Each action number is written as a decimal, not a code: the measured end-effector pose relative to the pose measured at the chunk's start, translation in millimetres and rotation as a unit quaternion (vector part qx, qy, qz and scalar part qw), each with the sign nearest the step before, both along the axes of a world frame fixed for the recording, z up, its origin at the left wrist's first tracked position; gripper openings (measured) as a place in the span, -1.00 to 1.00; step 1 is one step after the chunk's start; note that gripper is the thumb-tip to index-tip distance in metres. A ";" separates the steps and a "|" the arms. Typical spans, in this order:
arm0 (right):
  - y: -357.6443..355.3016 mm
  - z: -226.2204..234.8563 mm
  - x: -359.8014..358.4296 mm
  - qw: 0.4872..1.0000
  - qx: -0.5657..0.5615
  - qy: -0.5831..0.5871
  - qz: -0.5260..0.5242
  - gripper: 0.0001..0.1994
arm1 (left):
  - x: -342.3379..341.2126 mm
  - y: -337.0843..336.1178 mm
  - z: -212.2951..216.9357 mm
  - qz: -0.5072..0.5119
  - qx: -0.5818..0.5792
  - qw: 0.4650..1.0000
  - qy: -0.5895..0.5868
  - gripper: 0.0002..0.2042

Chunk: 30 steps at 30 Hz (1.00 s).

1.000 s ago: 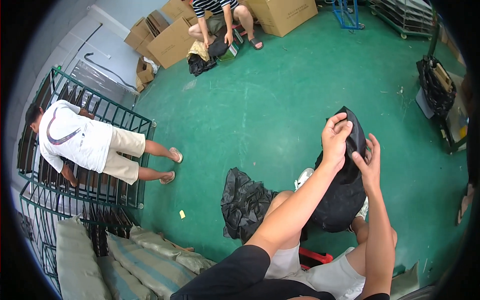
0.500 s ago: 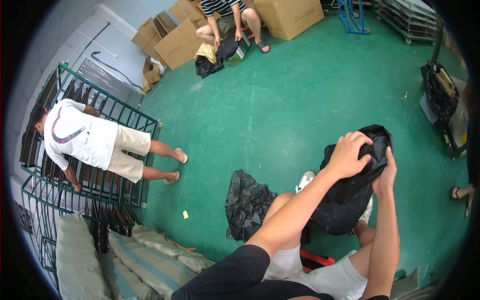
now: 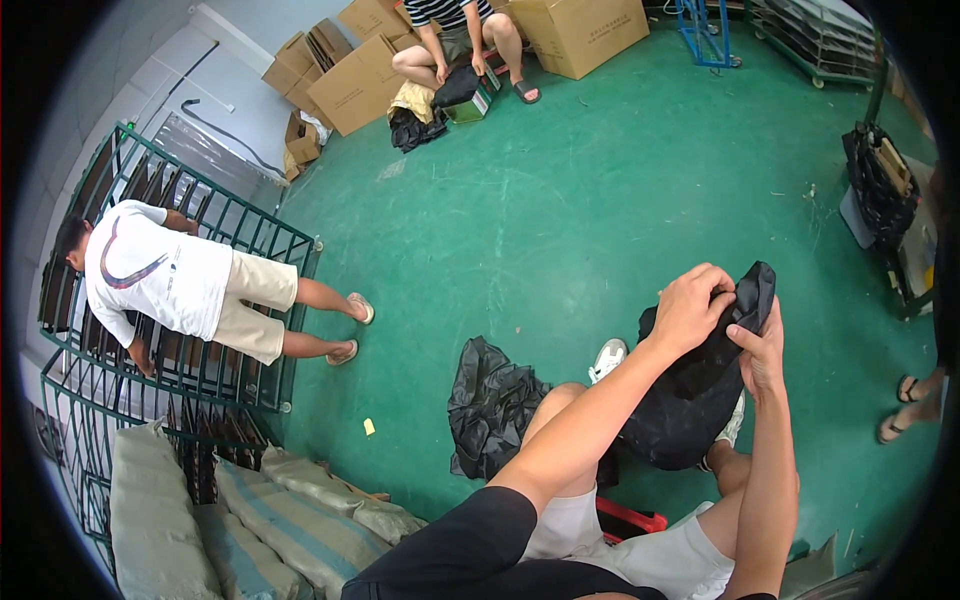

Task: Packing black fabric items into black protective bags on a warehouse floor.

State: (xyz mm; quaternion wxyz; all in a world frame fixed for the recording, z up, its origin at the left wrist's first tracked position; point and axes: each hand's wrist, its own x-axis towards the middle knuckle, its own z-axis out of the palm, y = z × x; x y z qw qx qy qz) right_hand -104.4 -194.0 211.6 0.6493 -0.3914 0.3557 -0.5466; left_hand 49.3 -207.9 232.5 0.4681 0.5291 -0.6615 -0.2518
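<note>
Both my hands hold up a black bag (image 3: 695, 390) in front of my knees. My left hand (image 3: 690, 308) grips its top edge from above, fingers curled over the fabric. My right hand (image 3: 760, 350) pinches the same upper edge from the right side. The bag hangs down over my legs and white shoes (image 3: 607, 357). A second crumpled black bag (image 3: 490, 405) lies on the green floor to the left of my knee.
A person in a white shirt (image 3: 160, 280) bends over a green wire cage cart (image 3: 200, 350) at left. Another person sits by cardboard boxes (image 3: 360, 80) at the back. Striped sacks (image 3: 270, 520) lie at lower left; a loaded black cart (image 3: 880, 190) stands right.
My hands and the black bag have shifted right and lower in view; my left hand now closes over the bag's top edge, my right hand moved beside it.
</note>
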 end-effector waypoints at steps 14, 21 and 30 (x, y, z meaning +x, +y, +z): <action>-20.7 -3.7 -25.7 0.958 0.106 -0.265 -0.023 -0.41 | 4.0 -19.9 -9.7 0.075 0.123 0.989 0.012 -0.81; -9.5 3.2 -15.1 0.974 0.093 -0.205 -0.017 -0.36 | -13.1 -14.9 -23.0 0.018 0.045 0.992 0.112 -0.70; -4.6 -3.2 -7.4 0.982 0.078 -0.153 0.073 -0.41 | 3.3 -26.3 -17.5 -0.065 0.236 0.901 0.358 -0.79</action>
